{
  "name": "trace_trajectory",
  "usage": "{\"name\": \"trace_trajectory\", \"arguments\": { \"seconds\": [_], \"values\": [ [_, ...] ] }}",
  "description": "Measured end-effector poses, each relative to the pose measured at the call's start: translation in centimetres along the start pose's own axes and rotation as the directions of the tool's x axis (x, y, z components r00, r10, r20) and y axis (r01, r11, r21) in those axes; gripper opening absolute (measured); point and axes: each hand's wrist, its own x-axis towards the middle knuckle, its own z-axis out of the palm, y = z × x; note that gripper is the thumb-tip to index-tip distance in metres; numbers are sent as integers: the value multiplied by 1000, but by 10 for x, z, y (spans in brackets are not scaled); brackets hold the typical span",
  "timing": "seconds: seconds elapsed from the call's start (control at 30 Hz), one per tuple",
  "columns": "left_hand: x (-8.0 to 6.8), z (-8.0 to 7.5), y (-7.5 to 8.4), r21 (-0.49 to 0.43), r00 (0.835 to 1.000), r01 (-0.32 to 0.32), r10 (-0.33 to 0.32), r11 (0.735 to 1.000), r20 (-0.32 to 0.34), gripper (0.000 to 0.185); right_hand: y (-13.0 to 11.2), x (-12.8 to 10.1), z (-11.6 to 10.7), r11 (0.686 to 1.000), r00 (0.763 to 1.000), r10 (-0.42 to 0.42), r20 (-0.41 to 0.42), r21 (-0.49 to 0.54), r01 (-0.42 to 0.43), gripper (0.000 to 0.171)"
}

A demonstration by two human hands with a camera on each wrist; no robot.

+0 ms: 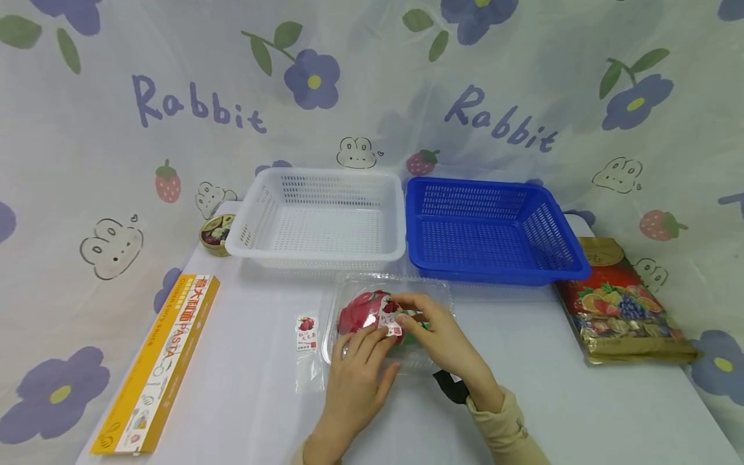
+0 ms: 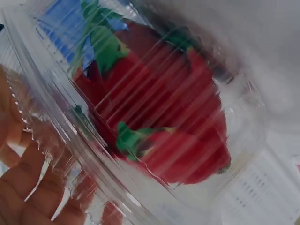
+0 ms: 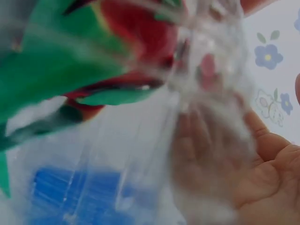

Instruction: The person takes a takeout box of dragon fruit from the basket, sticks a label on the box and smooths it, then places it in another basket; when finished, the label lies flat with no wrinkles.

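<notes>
A clear plastic clamshell box (image 1: 433, 290) lies in front of the two baskets, with red, green-tipped dragon fruit (image 1: 357, 313) inside. On its lid is a small white label (image 1: 388, 318) with a fruit picture. My right hand (image 1: 438, 336) pinches the label's right side between thumb and forefinger. My left hand (image 1: 357, 374) rests on the box's front left with fairly straight fingers, their tips beside the label's lower corner. In the left wrist view, red fruit (image 2: 154, 98) shows through the ribbed plastic. The right wrist view is blurred around the fingertips.
A second label (image 1: 307, 332) on a clear backing strip lies left of the box. Behind stand a white basket (image 1: 316, 258) and a blue basket (image 1: 494, 271). A yellow pasta box (image 1: 157, 365) and a round tin (image 1: 216, 236) are left; a red-gold bag (image 1: 628, 303) lies right.
</notes>
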Motion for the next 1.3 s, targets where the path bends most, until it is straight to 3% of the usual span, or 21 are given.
{"name": "trace_trajectory", "arguments": {
  "seconds": [0.2, 0.37, 0.5, 0.63, 0.73, 0.83, 0.9, 1.0, 1.13, 1.3],
  "values": [
    [7, 1, -4, 66, 994, 102, -105, 993, 33, 34, 5, -8, 8, 999, 1000, -30, 4, -42, 30, 45],
    [16, 5, -8, 132, 982, 168, -177, 977, 60, 43, 11, -13, 14, 996, 997, -60, -57, -62, 57, 54],
    [19, 6, -9, 176, 980, 180, -193, 968, 57, 43, 16, -17, 17, 997, 992, -50, -120, -72, 41, 40],
    [21, 5, -7, 208, 974, 191, -211, 959, 81, 42, 21, -20, 19, 983, 983, -75, -169, -178, 44, 22],
    [25, 4, -4, 244, 966, 210, -239, 947, 97, 42, 24, -19, 22, 949, 966, -153, -208, -302, 85, 20],
    [29, 5, -2, 283, 959, 230, -267, 931, 99, 41, 27, -15, 27, 878, 942, -237, -239, -467, 102, 28],
    [31, 6, -2, 305, 955, 242, -281, 921, 93, 39, 27, -13, 31, 824, 934, -253, -253, -562, 71, 32],
    [34, 9, -3, 325, 951, 256, -297, 910, 86, 38, 26, -10, 35, 771, 943, -210, -258, -637, -3, 37],
    [36, 11, -4, 313, 936, 301, -342, 901, 84, 39, 23, -10, 38, 750, 956, -134, -262, -658, -76, 40],
    [35, 9, -4, 265, 894, 385, -428, 884, 128, 42, 24, -14, 37, 736, 961, -54, -271, -661, -146, 46]
  ]
}}
